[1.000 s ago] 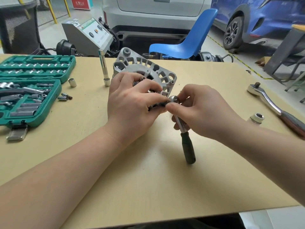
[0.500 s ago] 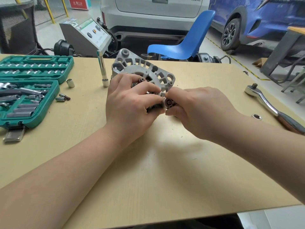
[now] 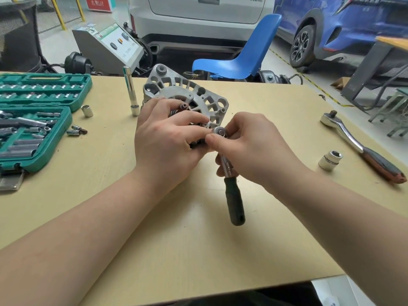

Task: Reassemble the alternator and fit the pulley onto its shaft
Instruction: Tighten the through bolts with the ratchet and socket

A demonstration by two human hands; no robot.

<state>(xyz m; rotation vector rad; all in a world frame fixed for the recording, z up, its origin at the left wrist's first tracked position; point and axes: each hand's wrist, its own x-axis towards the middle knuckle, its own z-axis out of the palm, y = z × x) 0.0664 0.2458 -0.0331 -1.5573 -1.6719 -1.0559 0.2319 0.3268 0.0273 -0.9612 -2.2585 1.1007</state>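
My left hand [image 3: 167,142] clutches the silver cast-aluminium alternator housing [image 3: 189,96]; at its 3 o'clock, my right hand [image 3: 254,146] pinches the small black-handled ratchet [image 3: 231,184].

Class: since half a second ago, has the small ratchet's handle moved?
Yes. The ratchet handle, then hidden behind the right hand, has swung toward the table's near edge.

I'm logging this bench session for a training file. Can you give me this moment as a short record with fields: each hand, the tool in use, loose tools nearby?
left hand: grips the alternator, holding it tilted on the table
right hand: pinches the head of the small ratchet
small ratchet: head at the alternator's near edge, black handle pointing toward the person
right of hands: large ratchet, loose socket
left of hands: green socket case, extension bar
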